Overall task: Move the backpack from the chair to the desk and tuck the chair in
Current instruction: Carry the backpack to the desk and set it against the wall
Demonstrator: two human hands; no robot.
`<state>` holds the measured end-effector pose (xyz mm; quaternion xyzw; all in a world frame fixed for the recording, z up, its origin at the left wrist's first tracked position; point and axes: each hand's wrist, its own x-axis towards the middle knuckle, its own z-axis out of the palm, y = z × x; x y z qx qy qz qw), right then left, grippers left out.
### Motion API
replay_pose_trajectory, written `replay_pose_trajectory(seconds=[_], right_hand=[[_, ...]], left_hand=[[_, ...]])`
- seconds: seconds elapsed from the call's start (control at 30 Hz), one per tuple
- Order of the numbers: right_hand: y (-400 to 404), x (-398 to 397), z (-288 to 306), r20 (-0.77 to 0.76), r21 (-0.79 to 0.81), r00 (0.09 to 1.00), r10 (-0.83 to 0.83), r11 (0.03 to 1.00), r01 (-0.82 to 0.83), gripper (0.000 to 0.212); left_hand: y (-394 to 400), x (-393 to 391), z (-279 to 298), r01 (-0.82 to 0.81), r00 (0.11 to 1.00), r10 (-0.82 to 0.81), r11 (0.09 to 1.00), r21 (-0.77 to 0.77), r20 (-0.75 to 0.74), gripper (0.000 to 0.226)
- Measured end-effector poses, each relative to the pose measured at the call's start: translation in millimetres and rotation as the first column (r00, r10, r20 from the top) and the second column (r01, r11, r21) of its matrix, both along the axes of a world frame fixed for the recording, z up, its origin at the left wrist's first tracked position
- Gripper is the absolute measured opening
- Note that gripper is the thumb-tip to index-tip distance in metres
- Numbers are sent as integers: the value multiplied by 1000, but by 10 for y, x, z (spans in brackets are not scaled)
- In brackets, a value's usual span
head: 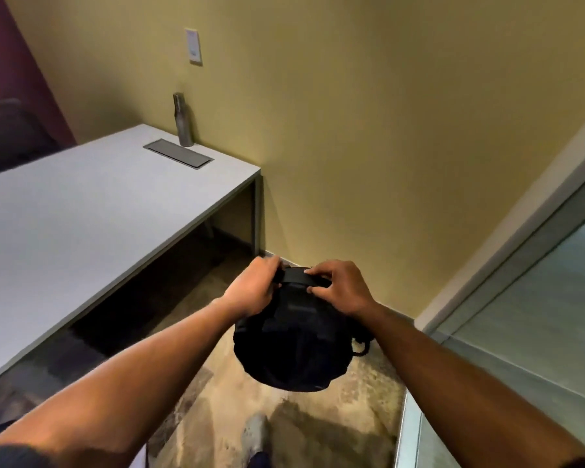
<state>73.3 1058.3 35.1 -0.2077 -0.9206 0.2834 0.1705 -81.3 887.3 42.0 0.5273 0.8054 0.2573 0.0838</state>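
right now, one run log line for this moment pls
phase: carry | backpack: in air, over floor | left hand: on top handle | right hand: on top handle | desk: bottle at back

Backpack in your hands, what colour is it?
Plain black backpack, no pattern visible; it shows best in the head view.

White desk (pixel 81 224); steel bottle (pixel 182 120) atop

The counter (pixel 81 224) top lies bare across its near and middle stretch; only a metal bottle (pixel 182 119) stands at the far edge against the wall, just beside a flush cable hatch (pixel 178 153); open floor lies between the counter's right end and the glass partition (pixel 520 298); the backpack (pixel 291 342) hangs there, clear of both.
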Motion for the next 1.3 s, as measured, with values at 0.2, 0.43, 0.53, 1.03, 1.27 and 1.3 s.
replay_pose_trajectory(seconds=[0.2,0.43,0.53,1.03,1.27,1.3], right_hand=[[676,-853,174,-25,15,999,21,1000,-20,36],[1370,-1693,386,-76,36,996,40,999,-37,37],[1620,-2028,458,-93,52,993,75,996,-71,36],[2988,-3988,1007,-227,-32,920,320,942,-335,23],[3288,-4841,1338,-312,-40,866,391,905,-423,22],[3314,-4981,1366,-327,-45,860,392,903,-428,21]], left_hand=[[580,-797,161,24,1000,-22,994,104,-21,10],[1195,-1696,454,88,988,-65,982,166,-140,16],[1424,-2040,509,81,985,-59,988,134,-162,22],[2426,-3383,1130,-232,938,263,960,155,-225,36],[2699,-4058,1515,-242,905,291,952,187,-309,27],[2719,-4183,1556,-240,903,289,953,185,-317,26]])
